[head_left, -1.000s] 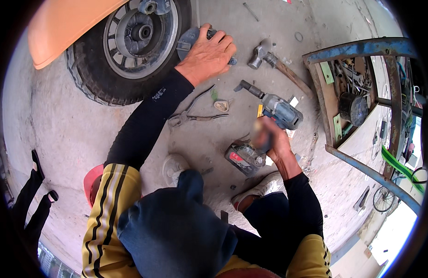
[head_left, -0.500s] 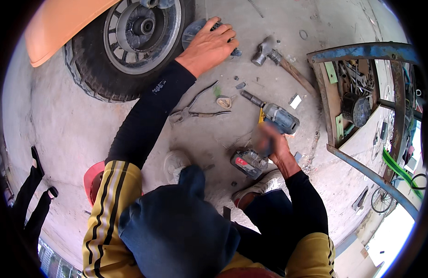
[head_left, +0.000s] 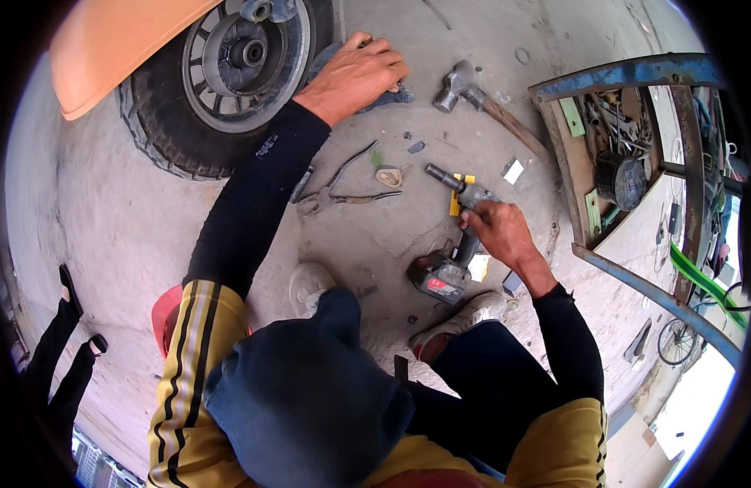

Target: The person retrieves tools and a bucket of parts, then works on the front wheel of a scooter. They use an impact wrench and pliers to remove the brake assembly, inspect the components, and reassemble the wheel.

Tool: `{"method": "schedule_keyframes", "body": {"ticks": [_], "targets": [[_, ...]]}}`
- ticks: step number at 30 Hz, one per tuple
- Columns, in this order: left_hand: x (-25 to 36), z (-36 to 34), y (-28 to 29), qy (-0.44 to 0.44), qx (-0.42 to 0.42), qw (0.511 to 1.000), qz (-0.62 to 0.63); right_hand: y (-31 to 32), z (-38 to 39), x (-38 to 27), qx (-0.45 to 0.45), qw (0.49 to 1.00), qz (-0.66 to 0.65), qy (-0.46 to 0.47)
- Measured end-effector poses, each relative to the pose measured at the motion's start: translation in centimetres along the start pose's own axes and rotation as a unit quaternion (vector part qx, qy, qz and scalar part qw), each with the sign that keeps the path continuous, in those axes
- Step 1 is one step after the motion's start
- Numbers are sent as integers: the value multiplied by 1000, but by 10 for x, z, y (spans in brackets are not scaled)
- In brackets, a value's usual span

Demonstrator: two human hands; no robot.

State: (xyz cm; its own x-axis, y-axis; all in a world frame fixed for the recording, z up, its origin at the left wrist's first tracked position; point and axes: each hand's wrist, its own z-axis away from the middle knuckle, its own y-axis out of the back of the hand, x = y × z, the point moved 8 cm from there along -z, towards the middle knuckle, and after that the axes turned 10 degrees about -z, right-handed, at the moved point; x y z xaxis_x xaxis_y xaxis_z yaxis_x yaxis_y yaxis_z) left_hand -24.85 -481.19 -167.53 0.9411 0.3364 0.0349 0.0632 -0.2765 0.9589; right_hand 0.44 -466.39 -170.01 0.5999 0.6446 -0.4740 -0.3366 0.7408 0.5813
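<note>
My left hand [head_left: 351,77] is closed over a dark round metal part [head_left: 391,98] on the floor, beside a black tyre with a silver wheel [head_left: 216,84]. My right hand [head_left: 501,229] grips a grey cordless impact wrench [head_left: 473,193] around the top of its handle, with socket pointing toward the upper left and black-and-red battery [head_left: 436,279] at the floor. Between my hands lie long-handled pliers [head_left: 339,199] and a small tan piece [head_left: 389,176]. A hammer [head_left: 494,114] with a wooden handle lies above the wrench.
An orange panel [head_left: 107,45] overhangs the wheel. A rusty blue metal frame [head_left: 611,71] on the right holds a tool tray and a black tin [head_left: 619,180]. A red object [head_left: 166,320] is by my left arm. Another person's dark-trousered legs [head_left: 54,346] show at lower left.
My right hand has shifted onto the top of the wrench's handle, which now stands with its battery further right. My left hand and the part under it have moved slightly.
</note>
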Motion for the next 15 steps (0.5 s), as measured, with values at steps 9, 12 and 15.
{"method": "schedule_keyframes", "body": {"ticks": [9,12,15], "targets": [[6,10,12,16,-7,1000,6,-29,-126,-83,209,948,77,226],[3,18,17,23,6,1000,8,-36,-156,-76,195,951,80,225],[1,23,20,33,8,999,16,-14,-168,-83,218,946,13,241]]}}
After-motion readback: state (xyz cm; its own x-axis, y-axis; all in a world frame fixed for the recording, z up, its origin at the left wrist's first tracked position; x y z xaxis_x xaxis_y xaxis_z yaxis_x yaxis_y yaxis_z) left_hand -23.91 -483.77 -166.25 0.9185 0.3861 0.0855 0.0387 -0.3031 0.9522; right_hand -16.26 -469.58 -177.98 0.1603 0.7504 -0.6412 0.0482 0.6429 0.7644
